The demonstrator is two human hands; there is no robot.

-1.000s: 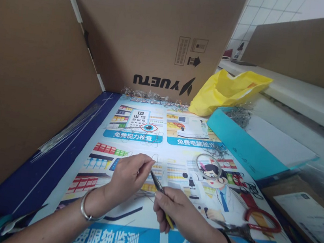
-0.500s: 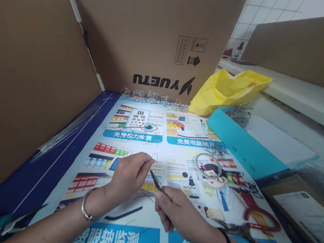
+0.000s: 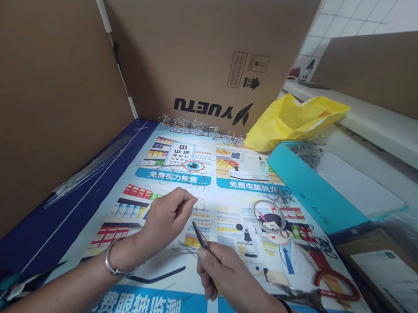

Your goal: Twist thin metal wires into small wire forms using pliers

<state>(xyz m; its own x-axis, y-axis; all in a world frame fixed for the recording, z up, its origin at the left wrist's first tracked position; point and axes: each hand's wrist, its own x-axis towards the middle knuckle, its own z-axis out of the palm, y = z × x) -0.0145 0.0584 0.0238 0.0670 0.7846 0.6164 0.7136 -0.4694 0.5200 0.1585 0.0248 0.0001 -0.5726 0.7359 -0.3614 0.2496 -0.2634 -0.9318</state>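
My left hand (image 3: 170,215), thumb and fingers pinched together, holds a thin wire (image 3: 200,204) whose faint loop shows at the fingertips. Most of that wire is too fine or too hidden to make out. My right hand (image 3: 219,268) is closed round a pair of pliers (image 3: 200,235). Their narrow metal jaws point up and left, a short way below my left fingertips and apart from them. The handles are mostly covered by my palm. Beneath both hands lies a printed poster (image 3: 158,304), with several loose wire pieces (image 3: 187,249) between the hands.
Red-handled scissors (image 3: 319,299) lie beside my right forearm, teal-handled scissors (image 3: 15,285) at lower left. A tape roll (image 3: 253,211) and wire tangles (image 3: 282,197) are to the right. Straight wires (image 3: 91,172) lie left. Behind stand a cardboard panel (image 3: 208,48), yellow bag (image 3: 294,124) and teal box (image 3: 300,189).
My left hand has moved slightly up and left, away from the pliers' tips, so the gap between them is wider. The whole view has shifted a little.
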